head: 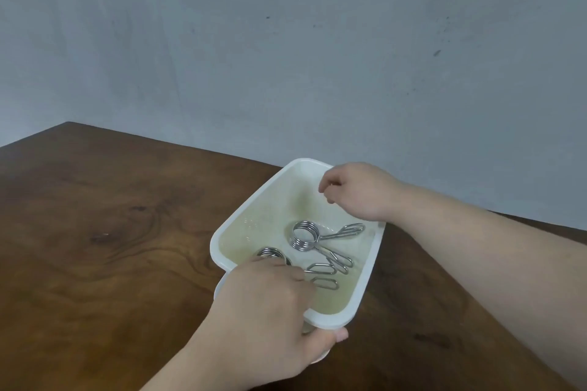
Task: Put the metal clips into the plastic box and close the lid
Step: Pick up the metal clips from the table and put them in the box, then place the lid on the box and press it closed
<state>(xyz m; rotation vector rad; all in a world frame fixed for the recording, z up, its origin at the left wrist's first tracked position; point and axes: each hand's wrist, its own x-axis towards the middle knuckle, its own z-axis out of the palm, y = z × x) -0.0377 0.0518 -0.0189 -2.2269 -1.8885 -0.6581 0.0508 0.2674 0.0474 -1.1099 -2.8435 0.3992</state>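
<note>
A white plastic box (244, 213) stands open on the brown wooden table, tilted a little toward me. Two metal spring clips lie inside. One clip (305, 236) shows its full coil and both wire handles in the middle of the box. The other clip (321, 269) lies nearer me, its coil partly hidden by my left hand (270, 305). That hand grips the box's near wall, fingers inside and thumb under the near rim. My right hand (355, 190) hovers over the far right corner with loosely curled fingers and nothing in it.
A white rounded piece (219, 290) sticks out from under the box's near left side; I cannot tell whether it is the lid. The wooden table (111, 232) stretches out to the left. A grey wall rises behind the table's far edge.
</note>
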